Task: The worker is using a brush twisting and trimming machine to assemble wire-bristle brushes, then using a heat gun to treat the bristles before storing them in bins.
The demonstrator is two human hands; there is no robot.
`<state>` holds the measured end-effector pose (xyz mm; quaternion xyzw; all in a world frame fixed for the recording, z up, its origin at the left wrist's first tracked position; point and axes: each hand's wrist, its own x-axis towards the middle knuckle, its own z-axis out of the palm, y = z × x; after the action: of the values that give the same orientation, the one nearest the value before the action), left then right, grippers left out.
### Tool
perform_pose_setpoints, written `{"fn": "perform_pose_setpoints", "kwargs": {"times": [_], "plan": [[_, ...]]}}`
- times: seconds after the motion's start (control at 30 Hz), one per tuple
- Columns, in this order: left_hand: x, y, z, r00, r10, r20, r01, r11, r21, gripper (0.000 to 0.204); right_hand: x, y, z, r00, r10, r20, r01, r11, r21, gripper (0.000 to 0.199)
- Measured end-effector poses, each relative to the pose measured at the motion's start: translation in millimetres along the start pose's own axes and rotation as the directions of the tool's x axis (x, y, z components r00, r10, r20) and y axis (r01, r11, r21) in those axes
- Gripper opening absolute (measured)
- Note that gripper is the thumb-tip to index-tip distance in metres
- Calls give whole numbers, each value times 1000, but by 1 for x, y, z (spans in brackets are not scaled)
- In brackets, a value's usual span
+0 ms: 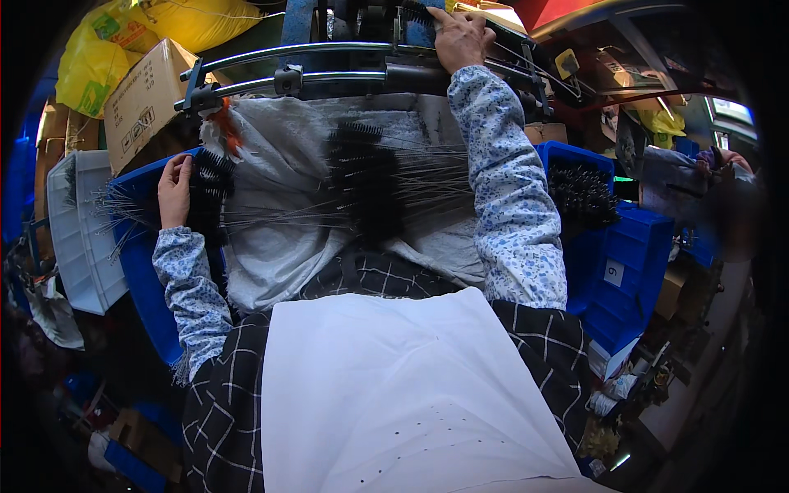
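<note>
My right hand (462, 39) reaches up to the machine, its fingers closed at a small black bristle brush (417, 13). To the left, my left hand (174, 191) is at a heap of black twisted-wire brushes (214, 185) at the blue bin (146, 275). Its fingers are bent and pressed together; what lies in them is hidden. Across my lap, on a whitish cloth (275, 177), lies a thick bundle of black brushes (366, 185). Their thin wire stems spread out to both sides.
Metal rods (345, 78) of the machine run across the front. A cardboard box (148, 103) and yellow sacks (94, 62) stand front left, a white crate (82, 234) beside the left bin. At right, black brushes (582, 193) fill a blue bin near another blue bin (629, 271).
</note>
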<state>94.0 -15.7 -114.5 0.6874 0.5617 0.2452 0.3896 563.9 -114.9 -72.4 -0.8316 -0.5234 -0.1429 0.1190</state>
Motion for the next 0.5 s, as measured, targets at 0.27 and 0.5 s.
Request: {"fn": "perform_pose_setpoints", "kwargs": {"times": [0.27,0.5], "plan": [[16,4,6,997,43,58,-45,999,28,27,-1,5,1,987,-9,-163,3,999,-37,34],[1,46,-25,914,234,-331,-252,968,-12,22,-19,18,-4,979,202,-9,-197,963,185,39]]}}
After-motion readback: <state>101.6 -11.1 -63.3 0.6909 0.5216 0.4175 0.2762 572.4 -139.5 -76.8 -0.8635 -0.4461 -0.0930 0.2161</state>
